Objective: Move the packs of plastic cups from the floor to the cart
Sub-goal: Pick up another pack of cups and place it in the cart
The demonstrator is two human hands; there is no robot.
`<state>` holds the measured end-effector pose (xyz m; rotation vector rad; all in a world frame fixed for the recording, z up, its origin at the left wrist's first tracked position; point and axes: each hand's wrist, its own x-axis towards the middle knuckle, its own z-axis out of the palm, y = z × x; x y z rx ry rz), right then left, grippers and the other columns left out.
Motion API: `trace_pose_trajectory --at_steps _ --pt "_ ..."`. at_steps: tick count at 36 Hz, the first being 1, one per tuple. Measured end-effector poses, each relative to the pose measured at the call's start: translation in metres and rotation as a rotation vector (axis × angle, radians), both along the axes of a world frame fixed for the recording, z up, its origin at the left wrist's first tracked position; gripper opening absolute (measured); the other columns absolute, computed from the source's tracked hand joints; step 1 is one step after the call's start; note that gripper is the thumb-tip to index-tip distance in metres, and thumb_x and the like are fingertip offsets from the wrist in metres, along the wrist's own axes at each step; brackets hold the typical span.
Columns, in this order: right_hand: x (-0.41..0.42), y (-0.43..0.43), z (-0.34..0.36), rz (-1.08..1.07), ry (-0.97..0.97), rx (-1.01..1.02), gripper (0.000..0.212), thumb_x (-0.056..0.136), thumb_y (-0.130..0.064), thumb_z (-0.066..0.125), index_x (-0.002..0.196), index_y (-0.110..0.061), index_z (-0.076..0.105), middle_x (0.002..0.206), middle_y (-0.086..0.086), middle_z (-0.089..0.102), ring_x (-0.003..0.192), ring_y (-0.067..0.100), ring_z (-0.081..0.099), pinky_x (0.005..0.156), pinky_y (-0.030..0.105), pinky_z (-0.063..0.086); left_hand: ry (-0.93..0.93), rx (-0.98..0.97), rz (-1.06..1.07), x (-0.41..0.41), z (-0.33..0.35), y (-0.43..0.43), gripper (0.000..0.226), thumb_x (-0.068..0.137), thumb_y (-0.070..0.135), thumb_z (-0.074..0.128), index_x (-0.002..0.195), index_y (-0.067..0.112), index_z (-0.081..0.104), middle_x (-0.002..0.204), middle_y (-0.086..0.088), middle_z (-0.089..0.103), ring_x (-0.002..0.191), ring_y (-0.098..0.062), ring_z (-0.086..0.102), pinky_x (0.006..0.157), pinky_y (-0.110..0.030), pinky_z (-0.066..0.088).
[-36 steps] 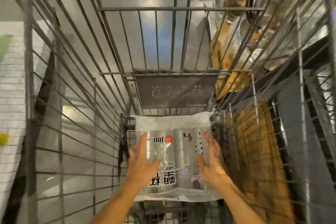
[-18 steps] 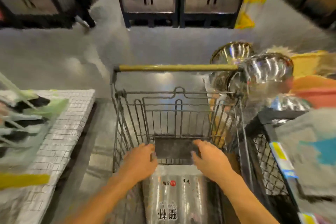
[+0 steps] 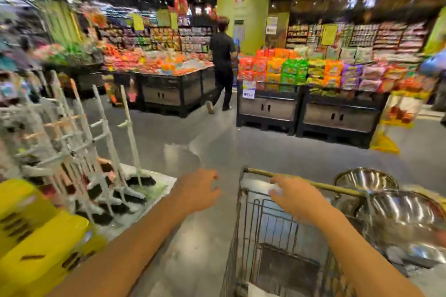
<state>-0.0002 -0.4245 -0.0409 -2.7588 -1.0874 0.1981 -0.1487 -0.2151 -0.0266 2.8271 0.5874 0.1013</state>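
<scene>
Both hands are empty with fingers loosely spread: the right hand (image 3: 293, 196) hovers over the cart (image 3: 243, 224) near its handle, the left hand (image 3: 199, 188) out over the bare floor (image 3: 205, 152). No pack of cups shows clearly; only a pale scrap at the cart's bottom edge. Any pack on the floor lies below and out of view, likely nearer the left hand.

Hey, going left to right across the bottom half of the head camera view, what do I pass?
Yellow packs → rack of brooms → left hand → cart left rim → right hand over the cart → steel bowls.
</scene>
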Motion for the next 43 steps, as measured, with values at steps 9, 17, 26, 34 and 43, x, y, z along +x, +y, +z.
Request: trace_pose_trajectory --at_steps 9,17,26,34,43 --pt "-0.157 0.087 0.029 0.202 -0.024 0.055 0.047 0.099 -0.046 0.047 0.141 -0.025 0.049 0.139 0.003 0.057 0.120 0.026 0.058 0.101 0.041 0.047 -0.068 0.022 0.183 -0.203 0.019 0.053 0.039 0.093 0.042 0.052 0.128 0.026 0.055 0.132 0.004 0.058 0.118 -0.019 0.056 0.099 -0.036 0.046" --pt "-0.336 0.201 0.052 0.568 -0.005 0.132 0.041 0.097 -0.042 0.051 0.129 -0.018 0.060 0.121 0.006 0.065 0.098 0.024 0.062 0.079 0.030 0.046 -0.025 0.024 0.472 -0.420 0.040 0.091 0.048 0.095 0.044 0.051 0.137 0.023 0.049 0.135 -0.002 0.056 0.115 -0.025 0.058 0.090 -0.042 0.051" --pt "-0.539 0.314 0.052 1.089 -0.023 0.079 0.046 0.101 -0.045 0.046 0.143 -0.025 0.046 0.141 0.003 0.056 0.121 0.024 0.057 0.097 0.038 0.048 -0.022 0.077 0.999 -0.641 0.039 0.077 0.047 0.090 0.047 0.053 0.131 0.026 0.054 0.131 -0.003 0.059 0.118 -0.028 0.057 0.095 -0.044 0.048" --pt "-0.722 0.345 0.047 1.601 -0.038 0.162 0.037 0.096 -0.042 0.053 0.129 -0.024 0.058 0.125 0.001 0.066 0.112 0.027 0.060 0.087 0.037 0.049 -0.046 0.056 1.506 -0.787 0.032 -0.015 0.039 0.094 0.040 0.055 0.127 0.019 0.058 0.128 -0.006 0.063 0.115 -0.028 0.058 0.090 -0.038 0.048" --pt "-0.903 0.280 0.025 2.185 -0.032 0.132 0.042 0.097 -0.042 0.054 0.134 -0.022 0.055 0.127 0.004 0.064 0.109 0.026 0.062 0.089 0.038 0.050 -0.080 -0.024 2.152 -0.848 0.022 -0.192 0.035 0.093 0.034 0.057 0.123 0.016 0.059 0.119 -0.003 0.064 0.107 -0.024 0.060 0.087 -0.036 0.049"
